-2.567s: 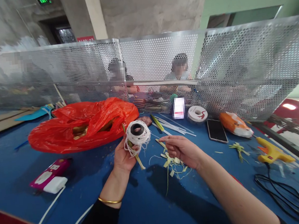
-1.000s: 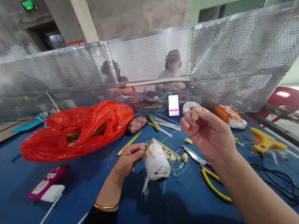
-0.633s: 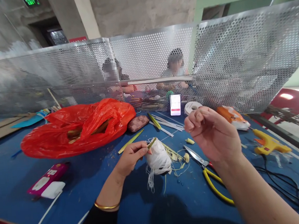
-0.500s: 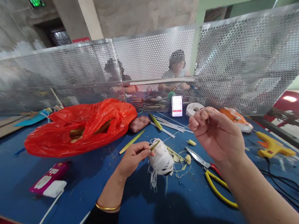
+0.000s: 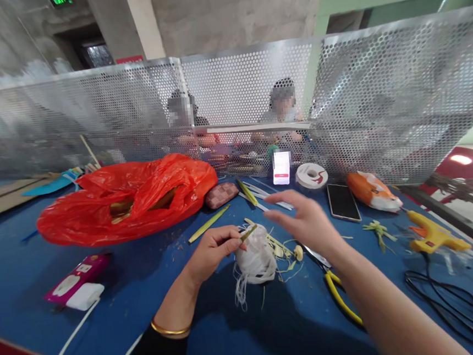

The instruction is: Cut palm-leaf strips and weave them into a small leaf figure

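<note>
My left hand (image 5: 212,252) pinches a short, narrow strip of green leaf (image 5: 249,232) between thumb and fingertips, just above a ball of white string (image 5: 257,264). To the right of the ball, my right hand (image 5: 306,222) hovers over the table with thumb and index finger spread, nothing seen between them. Under my right forearm lie scissors with yellow handles (image 5: 340,295), partly hidden. Pale leaf scraps (image 5: 278,247) are scattered beside the string. Behind the ball rest a long green leaf piece (image 5: 209,224) and a folded green leaf (image 5: 247,193).
A red plastic bag (image 5: 170,178) and a checked pouch (image 5: 221,195) sit back left. A magenta device (image 5: 77,280) with a white charger lies nearer. Rightward are a ribbon roll (image 5: 311,176), a dark phone (image 5: 343,202), a knotted leaf figure (image 5: 379,232) and a yellow glue gun (image 5: 435,232).
My right hand has swung left and downward, its pinched fingers now parted. The dark phone and the knotted leaf figure have come into view behind it. My left hand stays nearly still.
</note>
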Demonstrator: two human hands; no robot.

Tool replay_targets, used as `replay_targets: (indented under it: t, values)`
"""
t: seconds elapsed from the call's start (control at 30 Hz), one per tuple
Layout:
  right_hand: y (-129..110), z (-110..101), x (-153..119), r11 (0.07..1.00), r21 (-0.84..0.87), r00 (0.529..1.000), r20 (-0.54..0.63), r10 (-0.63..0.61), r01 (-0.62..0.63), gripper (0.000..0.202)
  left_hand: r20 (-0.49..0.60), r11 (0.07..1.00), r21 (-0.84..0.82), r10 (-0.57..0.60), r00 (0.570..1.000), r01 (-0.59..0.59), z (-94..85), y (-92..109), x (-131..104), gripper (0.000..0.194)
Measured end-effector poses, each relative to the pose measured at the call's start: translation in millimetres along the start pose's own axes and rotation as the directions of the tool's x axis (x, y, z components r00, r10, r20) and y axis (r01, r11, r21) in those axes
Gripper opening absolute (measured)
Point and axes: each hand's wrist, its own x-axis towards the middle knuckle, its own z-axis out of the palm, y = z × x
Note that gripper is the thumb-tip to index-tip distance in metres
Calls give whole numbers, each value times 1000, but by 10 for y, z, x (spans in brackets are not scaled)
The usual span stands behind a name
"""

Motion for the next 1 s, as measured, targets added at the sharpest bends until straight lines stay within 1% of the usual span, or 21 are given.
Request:
replay_targets:
  t: [0.03,0.07,0.13,0.2,0.27,0.3,0.37,0.4,0.43,0.47,0.5,0.6,0.63,0.67,0.7,0.73,0.8,0.83,0.87,0.9,1.0]
  values:
    - [-36,106,-30,990,133,990,138,30,-48,28,7,1000,-2,-4,1000,4,5,1,0,29]
    - [-56,215,-55,966,238,971,234,43,-100,25,8,1000,-6,-9,1000,9,8,2,0,29]
    - [-56,397,-87,913,381,967,249,49,-145,14,5,1000,-8,-19,1000,19,6,5,0,30]
    - [-23,477,-89,841,506,977,177,117,-192,8,-6,1000,-3,-23,1000,23,-3,12,0,30]
    - [17,424,-67,761,615,978,135,158,-208,5,-22,1000,10,-15,1000,15,-15,24,-1,30]
    - [36,352,-51,720,664,979,146,139,-201,5,-32,1000,15,-12,999,12,-20,30,-2,30]
    - [72,155,-19,629,755,977,209,34,-183,9,-59,1000,9,-6,998,7,-29,39,-7,31]
    - [90,45,-6,603,773,958,281,-48,-197,12,-74,1000,-2,-6,997,6,-33,40,-10,32]
    - [109,-60,3,610,755,917,383,-110,-242,13,-86,1000,-19,-5,996,4,-35,39,-13,32]
    - [129,-155,8,639,709,848,504,-164,-298,14,-93,999,-34,-4,996,1,-37,36,-17,32]
    - [147,-233,10,679,644,758,622,-197,-352,14,-93,999,-43,-1,996,-3,-38,32,-20,32]
    - [193,-349,5,731,509,586,789,-186,-454,20,-73,999,-33,23,997,-25,-36,22,-26,32]
    - [201,-351,5,739,471,548,820,-165,-482,25,-66,999,-26,32,997,-34,-36,21,-26,32]
    - [206,-338,9,753,436,536,834,-132,-493,29,-61,999,-21,41,997,-42,-35,22,-26,33]
    - [205,-315,15,774,413,567,820,-86,-481,30,-57,999,-18,49,997,-50,-36,25,-25,33]
    - [199,-283,23,804,402,643,765,-31,-439,28,-52,998,-14,55,997,-56,-36,28,-25,33]
    - [177,-201,42,884,371,837,545,41,-285,18,-41,998,-3,68,997,-68,-37,35,-24,33]
    - [163,-155,49,918,340,899,436,37,-203,14,-36,997,1,74,997,-74,-37,38,-23,33]
    - [150,-106,53,943,302,923,384,14,-139,11,-31,997,0,78,996,-78,-37,39,-24,33]
    - [142,-56,53,958,268,930,369,-8,-98,12,-29,997,-2,79,996,-79,-37,39,-25,33]
    - [148,85,39,983,154,928,371,37,-101,16,-31,998,-13,67,997,-68,-38,32,-30,32]
